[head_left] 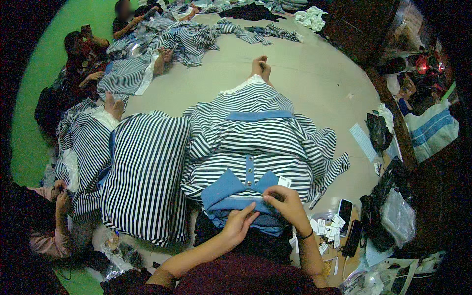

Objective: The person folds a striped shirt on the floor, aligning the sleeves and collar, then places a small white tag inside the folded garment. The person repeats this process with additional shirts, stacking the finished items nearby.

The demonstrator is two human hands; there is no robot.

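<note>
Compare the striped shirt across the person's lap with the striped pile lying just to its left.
The striped shirt on the lap lies face up, showing its blue collar and buttoned placket; the striped pile shows only plain striped cloth. The shirt's stripes run across, the pile's mostly lengthwise. Both hands, left hand and right hand, work at the shirt's collar; nobody touches the pile. Both are dark and white striped.

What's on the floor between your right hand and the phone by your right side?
In the head view, small white paper tags lie scattered between the right hand and the phone.
</note>
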